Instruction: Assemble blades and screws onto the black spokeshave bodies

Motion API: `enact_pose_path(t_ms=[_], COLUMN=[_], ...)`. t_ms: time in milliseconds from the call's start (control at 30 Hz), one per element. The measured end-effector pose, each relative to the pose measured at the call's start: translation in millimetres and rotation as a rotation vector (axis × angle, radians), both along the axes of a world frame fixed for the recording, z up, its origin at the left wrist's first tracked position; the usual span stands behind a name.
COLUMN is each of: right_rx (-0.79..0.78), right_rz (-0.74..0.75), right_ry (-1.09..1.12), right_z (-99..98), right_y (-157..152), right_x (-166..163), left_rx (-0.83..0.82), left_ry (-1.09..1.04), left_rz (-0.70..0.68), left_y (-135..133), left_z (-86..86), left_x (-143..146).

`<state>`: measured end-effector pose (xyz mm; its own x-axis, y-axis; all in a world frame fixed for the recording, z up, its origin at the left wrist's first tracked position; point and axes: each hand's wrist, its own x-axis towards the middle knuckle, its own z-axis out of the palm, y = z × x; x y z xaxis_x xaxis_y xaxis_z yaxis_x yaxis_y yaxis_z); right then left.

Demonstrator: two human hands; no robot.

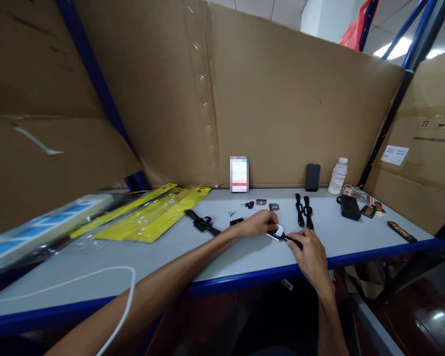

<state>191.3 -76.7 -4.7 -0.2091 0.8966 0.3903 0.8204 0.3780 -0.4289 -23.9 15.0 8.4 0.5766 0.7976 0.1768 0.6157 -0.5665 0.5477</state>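
A black spokeshave (pixel 293 240) with a bright flat metal piece (pixel 279 231) at its middle is held low over the table. My right hand (pixel 312 254) is closed round its right handle. My left hand (pixel 258 222) pinches the other end, and its fingers hide that handle. Beyond my left hand lie two slotted metal blades (pixel 261 202), a small black part (pixel 249 204), some tiny screws (pixel 231 214) and a flat black piece (pixel 237 221). Another spokeshave (pixel 203 223) rests to the left. Two more spokeshaves (pixel 299 210) lie side by side to the right.
Yellow cards in clear packaging (pixel 163 217) and a white power strip (pixel 40 227) cover the left side. A phone (pixel 239 174) leans on the cardboard wall (pixel 274 109). Farther right are a dark phone (pixel 312 177), a bottle (pixel 337 176) and a black case (pixel 350 207). A white cable (pixel 131 277) crosses my left arm.
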Motion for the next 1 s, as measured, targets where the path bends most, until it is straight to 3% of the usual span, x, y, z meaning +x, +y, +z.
enact_pose_path(t_ms=[467,600,733,900,1000], right_rx=[-0.007,-0.034,-0.030,-0.031,-0.030], right_rz=[0.001,-0.013,-0.025,-0.049,-0.052], right_ry=[0.031,0.040,0.057,0.054,0.048], right_z=[2.4,3.2,3.4,4.9,6.6], right_y=[-1.2,-0.7,-1.9,-4.5,-5.4], right_x=[-0.2,-0.6,-2.0,-3.9,-4.1], left_rx=[0.002,0.238,0.458,0.353,0.285], left_ry=[-0.058,0.001,0.188,0.357,0.360], left_rz=[-0.033,0.092,0.182,0.262,0.163], left_y=[-1.9,-5.5,-11.0,-19.3,-23.5], left_z=[2.3,15.9,35.2,52.3,54.4], left_x=[1.9,-6.6,-24.4,-40.9,-40.3])
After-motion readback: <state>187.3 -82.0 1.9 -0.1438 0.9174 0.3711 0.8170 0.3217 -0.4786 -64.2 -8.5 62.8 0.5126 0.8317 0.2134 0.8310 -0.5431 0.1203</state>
